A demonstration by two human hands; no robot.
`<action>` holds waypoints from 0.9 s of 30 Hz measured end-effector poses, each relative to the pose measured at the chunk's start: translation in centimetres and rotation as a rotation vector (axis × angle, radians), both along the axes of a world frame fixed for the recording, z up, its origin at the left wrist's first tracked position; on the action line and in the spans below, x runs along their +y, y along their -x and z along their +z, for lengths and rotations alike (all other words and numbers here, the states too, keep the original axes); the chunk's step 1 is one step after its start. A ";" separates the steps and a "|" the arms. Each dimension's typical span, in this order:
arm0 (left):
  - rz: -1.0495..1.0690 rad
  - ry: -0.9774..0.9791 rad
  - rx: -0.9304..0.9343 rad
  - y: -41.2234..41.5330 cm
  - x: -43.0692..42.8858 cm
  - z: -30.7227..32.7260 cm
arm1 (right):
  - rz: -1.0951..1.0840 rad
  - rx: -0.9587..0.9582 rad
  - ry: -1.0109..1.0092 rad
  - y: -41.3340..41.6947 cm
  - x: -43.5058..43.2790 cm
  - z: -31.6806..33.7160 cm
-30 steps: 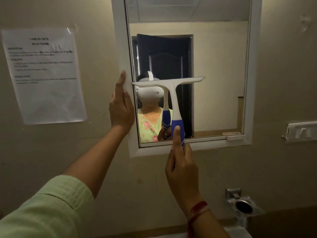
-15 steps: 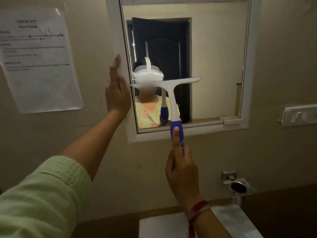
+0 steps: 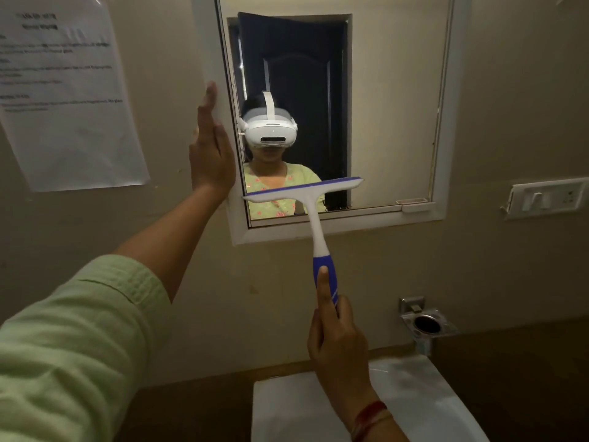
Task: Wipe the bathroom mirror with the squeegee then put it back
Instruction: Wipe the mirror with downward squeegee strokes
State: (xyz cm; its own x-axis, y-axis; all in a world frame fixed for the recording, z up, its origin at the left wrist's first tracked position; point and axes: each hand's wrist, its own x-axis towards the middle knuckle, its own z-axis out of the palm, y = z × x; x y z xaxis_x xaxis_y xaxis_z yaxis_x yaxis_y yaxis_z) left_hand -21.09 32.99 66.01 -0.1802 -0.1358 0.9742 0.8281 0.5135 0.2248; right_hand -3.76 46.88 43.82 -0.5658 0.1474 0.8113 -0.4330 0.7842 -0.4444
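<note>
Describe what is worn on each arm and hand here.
The left arm wears a pale green sleeve of ribbed, textured cloth, pushed up so the forearm is bare. The left hand wears nothing visible. The right hand is bare too; a red thread band circles its wrist. No sleeve shows on that arm.

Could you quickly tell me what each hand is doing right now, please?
Left hand: open, flat against the mirror frame.
Right hand: closed on the squeegee handle, forefinger along it.
</note>
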 end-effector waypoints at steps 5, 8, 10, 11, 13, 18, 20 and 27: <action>-0.016 -0.006 0.016 0.0 0.2 0.0 | -0.012 -0.061 0.005 -1.1 -0.1 -0.9; -0.017 -0.009 0.021 0.1 0.2 0.0 | -0.022 -0.095 0.004 -1.7 -0.4 -1.2; -0.018 -0.009 0.024 0.1 0.3 -0.1 | -0.020 -0.123 0.008 -1.9 -0.5 -1.5; -0.017 -0.010 0.030 0.1 0.3 -0.1 | -0.019 -0.135 0.011 -2.0 -0.5 -1.6; -0.004 -0.012 0.036 0.2 0.3 -0.1 | -0.013 -0.149 0.012 -2.2 -0.5 -1.7; 0.048 -0.038 0.017 0.1 0.1 0.0 | 0.002 -0.157 0.010 -2.7 -0.7 -1.7; 0.049 -0.035 0.015 -0.1 0.0 0.0 | 0.005 -0.148 0.016 -2.7 -0.8 -1.7; 0.039 -0.018 -0.016 -0.4 0.1 0.0 | 0.051 -0.034 0.070 -3.5 -0.5 -0.6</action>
State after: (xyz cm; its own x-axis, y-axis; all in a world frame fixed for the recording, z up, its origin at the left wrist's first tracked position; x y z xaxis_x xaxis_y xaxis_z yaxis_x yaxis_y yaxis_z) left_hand -20.67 33.06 66.06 -0.1902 -0.1601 0.9686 0.8039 0.5409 0.2473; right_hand -0.24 46.42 43.26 -0.6012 0.1730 0.7802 -0.4556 0.7279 -0.5125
